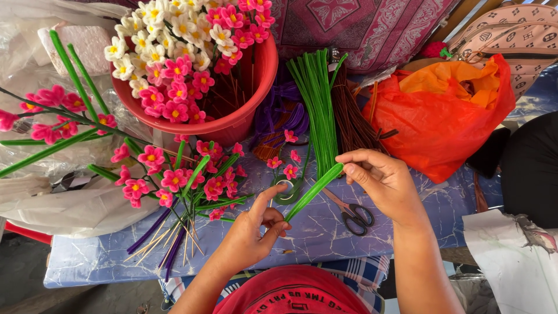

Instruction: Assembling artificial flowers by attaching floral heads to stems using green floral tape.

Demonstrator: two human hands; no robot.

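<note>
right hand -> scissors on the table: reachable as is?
Probably yes. The scissors lie flat on the blue table just below the right hand, with nothing over them. But that hand and the left hand both pinch the green stem, so it must let go first.
</note>
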